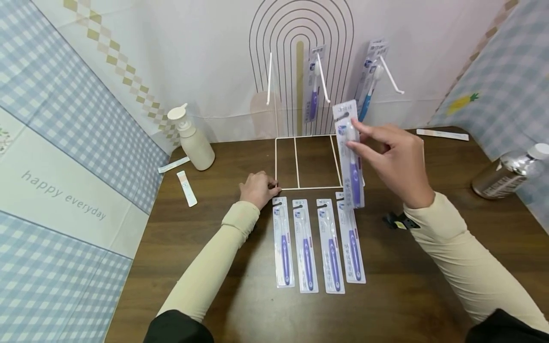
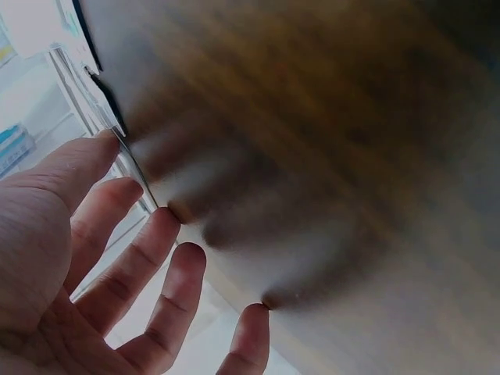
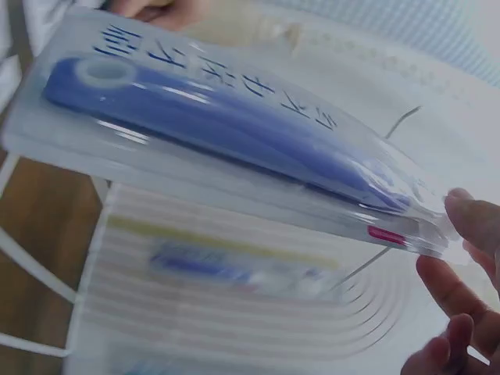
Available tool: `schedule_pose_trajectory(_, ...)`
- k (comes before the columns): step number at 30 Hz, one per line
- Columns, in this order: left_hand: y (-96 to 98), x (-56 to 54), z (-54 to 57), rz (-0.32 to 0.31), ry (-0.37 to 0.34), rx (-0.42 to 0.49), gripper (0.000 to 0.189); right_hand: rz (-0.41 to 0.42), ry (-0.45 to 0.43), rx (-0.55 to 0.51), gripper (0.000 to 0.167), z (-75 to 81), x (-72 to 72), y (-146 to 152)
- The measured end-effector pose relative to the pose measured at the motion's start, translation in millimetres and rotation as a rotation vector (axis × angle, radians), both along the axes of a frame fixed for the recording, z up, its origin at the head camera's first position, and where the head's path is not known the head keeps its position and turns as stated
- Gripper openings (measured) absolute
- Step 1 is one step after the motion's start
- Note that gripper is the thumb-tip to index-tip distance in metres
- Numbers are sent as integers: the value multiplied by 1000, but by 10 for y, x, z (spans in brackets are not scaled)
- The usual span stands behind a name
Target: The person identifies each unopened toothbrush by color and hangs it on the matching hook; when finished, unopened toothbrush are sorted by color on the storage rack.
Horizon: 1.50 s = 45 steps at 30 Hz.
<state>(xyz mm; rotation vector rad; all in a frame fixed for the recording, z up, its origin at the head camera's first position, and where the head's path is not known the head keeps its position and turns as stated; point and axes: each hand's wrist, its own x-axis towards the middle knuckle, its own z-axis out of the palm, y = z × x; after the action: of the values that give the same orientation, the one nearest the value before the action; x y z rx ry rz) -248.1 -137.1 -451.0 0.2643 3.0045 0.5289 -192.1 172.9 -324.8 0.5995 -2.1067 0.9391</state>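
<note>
My right hand (image 1: 396, 159) pinches a packaged toothbrush (image 1: 349, 157) between thumb and fingers, near the upper part of its pack. The pack hangs upright above the right side of a white wire rack (image 1: 309, 189); its purple handle (image 3: 234, 133) fills the right wrist view. My left hand (image 1: 258, 188) rests at the rack's front left corner, thumb and forefinger about the wire. Several purple toothbrush packs (image 1: 305, 247) lie in a row before the rack. A purple toothbrush pack (image 1: 313, 90) hangs on the middle hook, and blue toothbrush packs (image 1: 367, 90) hang on the right hook.
The left hook (image 1: 269, 78) stands out from the rack's back. A pump bottle (image 1: 195, 140) and paper strips (image 1: 187, 188) are at the left. At the right stand a silver bottle (image 1: 506, 176) and a white strip (image 1: 442, 135). A black object (image 1: 399, 220) lies by my right wrist.
</note>
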Motion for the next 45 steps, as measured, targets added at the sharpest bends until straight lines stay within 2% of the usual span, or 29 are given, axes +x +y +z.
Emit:
schedule_pose_trajectory(3, 3, -4, 2, -2, 1, 0, 17, 27, 43, -10, 47, 128, -53, -125)
schedule_pose_trajectory(6, 3, 1, 1, -2, 9, -2, 18, 49, 32, -29, 44, 180, -117, -219)
schedule_pose_trajectory(13, 6, 4, -22, 0, 19, 1, 19, 38, -24, -119, 43, 100, -272, -332)
schedule_pose_trajectory(16, 0, 4, -27, -3, 21, 1, 20, 21, -54, -160, 41, 60, -382, -386)
schedule_pose_trajectory(19, -15, 6, -17, -6, 25, -1, 20, -12, -83, -190, 39, 25, -571, -454)
schedule_pose_trajectory(27, -22, 5, 0, 7, 25, -6, 18, -147, -172, -244, 40, 15, -1201, -577)
schedule_pose_trajectory(33, 16, 7, -42, -4, 19, 1, 19, -206, -229, -228, 42, 44, -1506, -563)
schedule_pose_trajectory(39, 26, 6, -55, 10, 28, -7, 17, -237, -262, -229, 42, 47, -1640, -560)
schedule_pose_trajectory(45, 40, 8, -35, -2, 15, 5, 18, -221, -243, -234, 43, 34, -1668, -508)
